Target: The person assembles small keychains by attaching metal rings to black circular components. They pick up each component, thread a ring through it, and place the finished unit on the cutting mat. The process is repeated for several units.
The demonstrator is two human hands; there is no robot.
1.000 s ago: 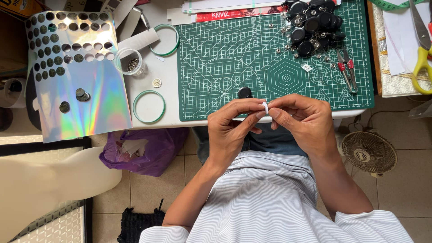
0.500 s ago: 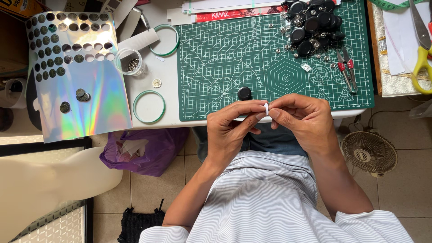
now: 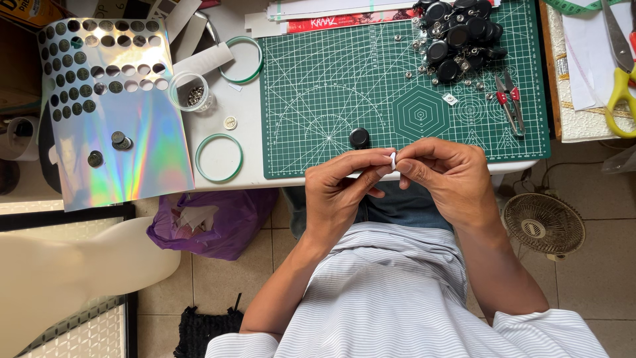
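Note:
My left hand [image 3: 344,192] and my right hand [image 3: 447,176] meet at the near edge of a green cutting mat [image 3: 331,86]. Between the fingertips of both hands sits a small white piece [image 3: 393,160], pinched from either side. A black round badge reel [image 3: 359,137] lies on the mat just beyond my left fingers. A heap of several black badge reels [image 3: 457,33] with metal clips is at the mat's far right. Red-handled snips [image 3: 509,103] lie to the right of a printed hexagon.
A holographic sheet [image 3: 112,139] punched with round holes lies at the left, a few dark discs on it. Two green-rimmed rings [image 3: 218,158] and a clear cup of small metal parts [image 3: 190,93] stand beside it. Yellow-handled scissors [image 3: 621,79] at far right. A small fan [image 3: 543,224] and purple bag [image 3: 212,222] on the floor.

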